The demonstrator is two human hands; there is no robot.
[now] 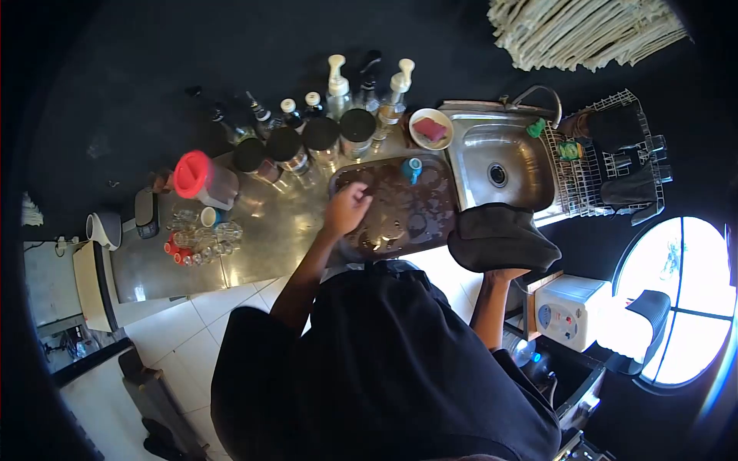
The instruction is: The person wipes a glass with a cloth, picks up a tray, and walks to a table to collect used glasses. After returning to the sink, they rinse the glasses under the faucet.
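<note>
The left hand [350,206] is over the left part of the dark tray [388,206], fingers bent and drawn in to a narrow shape. Whether it touches the tray or pinches something small, I cannot tell. The right hand [509,273] holds the dark bowl [503,238] from its near side, fingers mostly hidden beneath; that seems to bear its weight from below. The bowl is in the air by the sink's near left corner, overlapping the tray's right edge in this view, perhaps kept aside so the left hand can reach the tray freely.

Wet patches cover the tray, and its raised rim probably keeps water off the steel bench [280,219]. A blue cup [413,167] is near its far right corner. Just beyond that corner, a white bowl [415,139] carries a pink sponge [431,128], likely put there to be within reach of the sink [480,150].

Black-lidded jars [320,135] line the bench's far edge, with pump bottles [338,91] behind. A red-lidded jug [221,186] and small bottles [201,247] stand towards the left end. Right of the sink is a wire rack [573,180]; beyond are a white machine [567,313] and a round, bright window [696,296]. Pale tiles [181,332] floor the room.
</note>
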